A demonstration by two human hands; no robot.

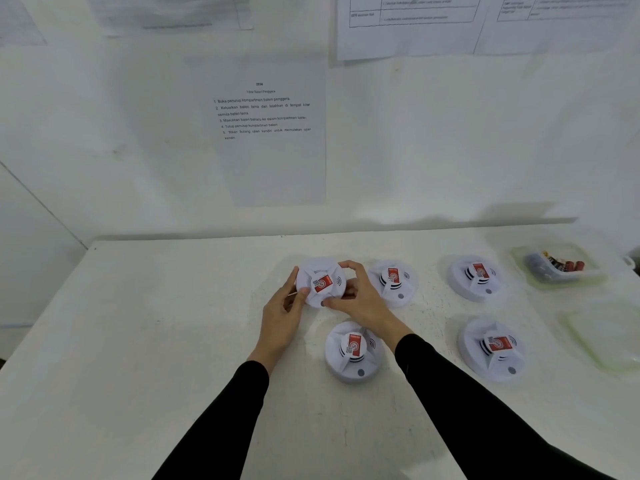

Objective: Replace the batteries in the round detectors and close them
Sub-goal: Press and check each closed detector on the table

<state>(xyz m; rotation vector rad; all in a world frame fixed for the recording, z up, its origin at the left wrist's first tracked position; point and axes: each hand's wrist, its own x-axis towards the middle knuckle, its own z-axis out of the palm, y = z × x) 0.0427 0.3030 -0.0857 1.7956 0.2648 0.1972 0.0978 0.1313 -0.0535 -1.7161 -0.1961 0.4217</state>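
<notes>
Wall sheet (270,133) lists steps: "1 Buka penutup kompartmen bateri penggera", "4 Tutup penutup kompartmen bateri". Print on detector (320,282) unreadable.

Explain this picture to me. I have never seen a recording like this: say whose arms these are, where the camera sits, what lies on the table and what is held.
No machine here: a person in black sleeves works with bare hands. The one camera sits on the person's head, looking forward and down, so the arms enter from the bottom. The left hand and right hand both grip one round white detector by its edge. Four more lie on the white table: the middle detector, the far detector, the near detector below the wrists, and the near-right detector. At far right a clear container holds batteries; nearer lies a second clear plastic piece, tub or lid I cannot tell. A printed sheet hangs on the wall.
</notes>
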